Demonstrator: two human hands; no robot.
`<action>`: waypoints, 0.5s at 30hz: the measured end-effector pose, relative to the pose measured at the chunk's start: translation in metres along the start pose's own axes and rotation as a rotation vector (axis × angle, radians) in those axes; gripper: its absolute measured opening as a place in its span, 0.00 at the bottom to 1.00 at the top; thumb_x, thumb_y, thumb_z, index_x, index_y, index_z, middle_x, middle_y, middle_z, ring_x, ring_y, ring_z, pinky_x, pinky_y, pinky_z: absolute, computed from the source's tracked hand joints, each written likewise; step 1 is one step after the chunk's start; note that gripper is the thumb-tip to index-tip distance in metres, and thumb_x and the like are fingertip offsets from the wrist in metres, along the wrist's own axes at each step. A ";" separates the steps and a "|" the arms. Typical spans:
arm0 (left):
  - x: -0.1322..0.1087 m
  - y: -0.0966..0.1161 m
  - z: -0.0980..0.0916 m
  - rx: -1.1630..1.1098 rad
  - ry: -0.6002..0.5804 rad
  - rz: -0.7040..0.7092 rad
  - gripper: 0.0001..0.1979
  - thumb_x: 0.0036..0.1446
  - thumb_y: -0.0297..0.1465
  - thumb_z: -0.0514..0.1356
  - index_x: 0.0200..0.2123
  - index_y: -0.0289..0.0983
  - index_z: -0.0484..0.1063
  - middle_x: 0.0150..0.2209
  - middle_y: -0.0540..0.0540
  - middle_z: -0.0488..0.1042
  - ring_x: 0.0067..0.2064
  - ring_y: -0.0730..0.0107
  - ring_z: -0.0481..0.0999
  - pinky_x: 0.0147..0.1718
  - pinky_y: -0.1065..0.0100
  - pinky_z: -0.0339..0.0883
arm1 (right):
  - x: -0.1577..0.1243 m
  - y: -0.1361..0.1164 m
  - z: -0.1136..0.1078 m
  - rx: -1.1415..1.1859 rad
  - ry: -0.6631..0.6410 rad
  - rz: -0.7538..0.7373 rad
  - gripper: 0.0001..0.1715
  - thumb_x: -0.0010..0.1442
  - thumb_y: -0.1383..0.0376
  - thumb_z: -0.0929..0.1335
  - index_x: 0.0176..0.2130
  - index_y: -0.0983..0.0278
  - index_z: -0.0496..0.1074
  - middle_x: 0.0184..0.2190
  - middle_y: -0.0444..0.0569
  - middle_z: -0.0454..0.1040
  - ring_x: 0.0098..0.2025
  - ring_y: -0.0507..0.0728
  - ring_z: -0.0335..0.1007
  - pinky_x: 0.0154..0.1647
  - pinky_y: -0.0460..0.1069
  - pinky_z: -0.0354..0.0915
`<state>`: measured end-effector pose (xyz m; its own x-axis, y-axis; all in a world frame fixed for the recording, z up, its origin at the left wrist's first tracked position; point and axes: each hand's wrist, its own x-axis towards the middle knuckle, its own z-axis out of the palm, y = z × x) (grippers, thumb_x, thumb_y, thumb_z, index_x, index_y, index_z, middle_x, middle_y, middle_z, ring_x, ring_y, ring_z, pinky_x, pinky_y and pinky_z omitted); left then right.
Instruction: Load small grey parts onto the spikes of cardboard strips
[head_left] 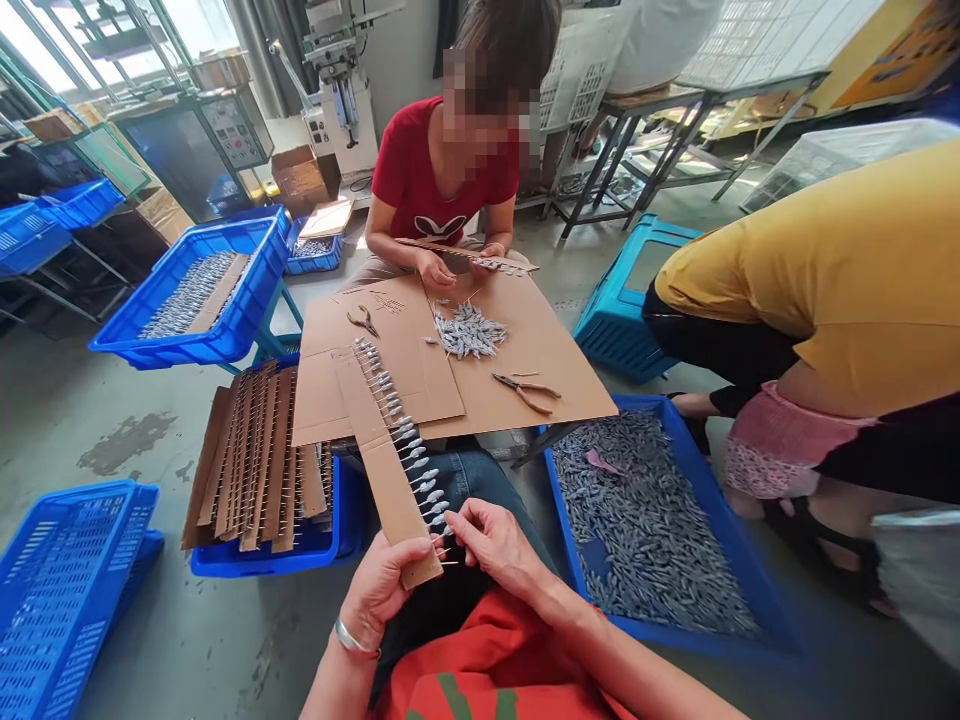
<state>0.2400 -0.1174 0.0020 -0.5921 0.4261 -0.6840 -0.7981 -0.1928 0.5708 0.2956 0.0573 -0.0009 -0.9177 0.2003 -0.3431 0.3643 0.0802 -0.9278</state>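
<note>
My left hand grips the near end of a long cardboard strip, thumb on top. Thin pins stick out along the strip's right edge, and most carry a small grey fish-shaped piece. At the near end a pin or two are bare. My right hand is closed in a pinch at the edge, by the last grey pieces; what its fingertips hold is mostly hidden. Beyond, a pile of grey pieces lies on the cardboard-covered table, with pliers and a second pair of pliers.
Across the table a person in red holds a similar strip. Right stands a blue tray full of grey pieces; a person in yellow bends beside it. Left, a blue crate holds pinned strips, below another blue crate.
</note>
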 end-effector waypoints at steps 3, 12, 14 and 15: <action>0.000 -0.001 0.004 0.035 0.035 0.046 0.18 0.38 0.26 0.75 0.34 0.29 0.77 0.28 0.43 0.80 0.28 0.65 0.78 0.27 0.67 0.74 | 0.000 -0.003 -0.003 -0.009 -0.045 -0.039 0.25 0.60 0.45 0.67 0.26 0.61 0.67 0.17 0.41 0.69 0.19 0.51 0.66 0.20 0.45 0.60; 0.001 -0.007 0.012 0.101 0.143 0.155 0.17 0.34 0.26 0.74 0.31 0.31 0.76 0.24 0.47 0.76 0.24 0.70 0.73 0.24 0.70 0.68 | 0.002 -0.008 -0.006 0.088 -0.155 0.092 0.22 0.55 0.48 0.70 0.26 0.63 0.69 0.17 0.42 0.70 0.20 0.51 0.65 0.20 0.44 0.57; 0.001 -0.007 0.012 0.115 0.158 0.146 0.17 0.34 0.27 0.74 0.30 0.31 0.76 0.24 0.47 0.76 0.24 0.69 0.73 0.23 0.70 0.68 | 0.003 -0.009 -0.007 0.094 -0.172 0.118 0.22 0.55 0.48 0.71 0.26 0.63 0.68 0.16 0.41 0.69 0.20 0.50 0.64 0.20 0.43 0.57; 0.002 -0.007 0.013 0.124 0.166 0.140 0.17 0.34 0.27 0.74 0.30 0.31 0.76 0.24 0.47 0.76 0.24 0.69 0.73 0.23 0.69 0.68 | 0.003 -0.010 -0.007 0.097 -0.175 0.122 0.22 0.54 0.48 0.71 0.26 0.63 0.68 0.17 0.41 0.69 0.20 0.50 0.64 0.20 0.43 0.57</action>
<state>0.2459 -0.1043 0.0028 -0.7141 0.2501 -0.6539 -0.6935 -0.1254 0.7094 0.2902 0.0640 0.0079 -0.8842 0.0294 -0.4663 0.4655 -0.0300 -0.8845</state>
